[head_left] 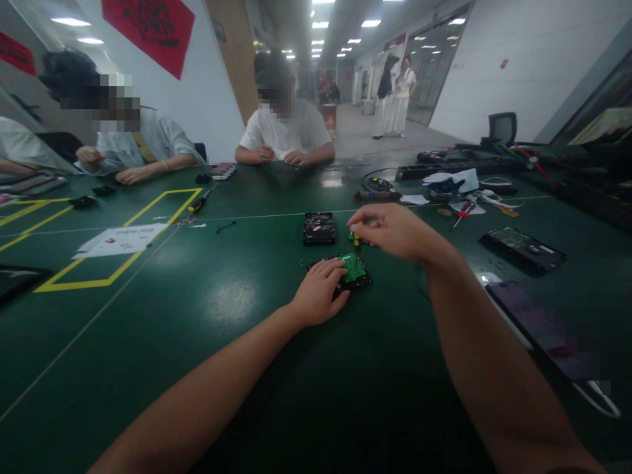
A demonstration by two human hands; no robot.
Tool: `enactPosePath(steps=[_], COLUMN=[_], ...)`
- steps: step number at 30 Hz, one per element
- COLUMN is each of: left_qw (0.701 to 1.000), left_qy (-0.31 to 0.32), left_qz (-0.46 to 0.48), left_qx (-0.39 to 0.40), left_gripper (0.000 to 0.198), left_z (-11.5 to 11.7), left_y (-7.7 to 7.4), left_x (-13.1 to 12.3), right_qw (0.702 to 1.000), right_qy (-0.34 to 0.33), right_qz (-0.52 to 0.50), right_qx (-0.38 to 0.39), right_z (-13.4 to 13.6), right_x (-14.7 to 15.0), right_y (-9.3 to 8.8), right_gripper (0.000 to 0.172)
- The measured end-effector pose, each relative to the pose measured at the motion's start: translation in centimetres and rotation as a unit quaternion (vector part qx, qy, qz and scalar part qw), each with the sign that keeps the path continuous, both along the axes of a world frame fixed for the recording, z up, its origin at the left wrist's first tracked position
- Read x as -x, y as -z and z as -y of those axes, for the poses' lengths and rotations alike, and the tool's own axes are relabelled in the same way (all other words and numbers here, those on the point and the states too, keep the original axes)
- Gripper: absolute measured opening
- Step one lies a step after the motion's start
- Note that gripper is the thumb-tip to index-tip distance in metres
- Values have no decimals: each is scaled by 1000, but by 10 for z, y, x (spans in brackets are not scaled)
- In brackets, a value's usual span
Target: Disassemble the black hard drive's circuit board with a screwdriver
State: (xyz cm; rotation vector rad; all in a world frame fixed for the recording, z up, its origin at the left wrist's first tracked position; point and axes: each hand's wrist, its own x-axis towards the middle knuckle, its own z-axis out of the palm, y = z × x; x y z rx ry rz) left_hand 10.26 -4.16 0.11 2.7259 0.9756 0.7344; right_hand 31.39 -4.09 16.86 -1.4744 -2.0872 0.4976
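Observation:
A black hard drive with a green circuit board [354,268] lies on the green table [222,375]. Across its left part rests my left hand [320,289], fingers spread over the casing and the board's edge. My right hand [390,230] pinches the top of a small yellow and black screwdriver [356,242], which stands upright with its tip down at the board. Just behind, a second black drive [318,228] sits flat on the table. A small green part, partly hidden, is beside the screwdriver.
At right lie another drive [523,250], a phone [538,329], a red screwdriver [463,214] and cables. At left are a paper sheet [121,241], a yellow screwdriver [200,201] and yellow tape. Two people sit across the table, their hands near its far edge.

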Motion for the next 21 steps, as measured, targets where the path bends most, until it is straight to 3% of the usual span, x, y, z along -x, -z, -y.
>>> enactPosePath(steps=[9, 15, 21], left_qw=[1000, 1000, 1000], left_qy=[-2, -1, -1], left_qz=[2, 0, -1], left_qx=[-1, 1, 2], left_gripper=[45, 44, 44], left_z=[0, 0, 0], left_y=[0, 0, 0], left_x=[0, 0, 0], right_qw=[999, 1000, 999], right_qy=[5, -21, 22], right_qz=[-47, -12, 9], right_qx=[12, 3, -22], right_z=[-2, -5, -5], right_x=[-2, -2, -4], right_y=[6, 5, 4], right_gripper=[20, 18, 22])
